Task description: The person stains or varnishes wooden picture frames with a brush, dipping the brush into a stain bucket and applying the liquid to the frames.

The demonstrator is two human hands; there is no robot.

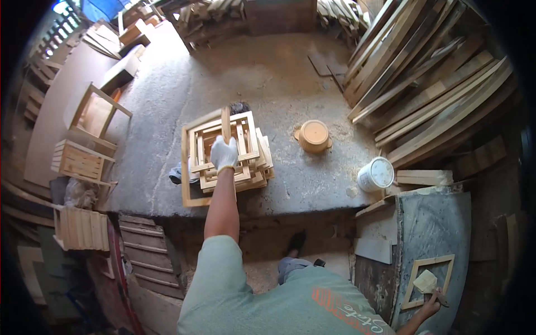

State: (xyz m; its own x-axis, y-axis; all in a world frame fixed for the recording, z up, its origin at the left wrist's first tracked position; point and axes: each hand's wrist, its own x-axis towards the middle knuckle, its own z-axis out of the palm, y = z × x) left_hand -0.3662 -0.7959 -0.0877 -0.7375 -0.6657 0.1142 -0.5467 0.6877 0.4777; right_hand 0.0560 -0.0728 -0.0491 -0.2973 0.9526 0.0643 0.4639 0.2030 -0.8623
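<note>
My left hand (224, 154), in a white glove, is closed on a wooden frame (225, 124) that appears as a narrow upright strip. It is over a pile of pale wooden frames (254, 142) of different sizes, stacked askew on the concrete platform (312, 190). At the lower right, my bare right hand (430, 307) grips a flat tool (426, 282) with a broad, cream-coloured square head and a short dark handle. Its head overlaps one side of another wooden frame (451, 268), which lies flat on a grey-stained bench (432, 223).
An orange-brown lidded tub (314, 136) and a white bucket (375, 174) stand right of the pile. Long planks (424, 89) lean at the far right. Wooden crates (84, 229) and a small wooden stand (100, 114) line the left. A dark gap (262, 234) separates platform and body.
</note>
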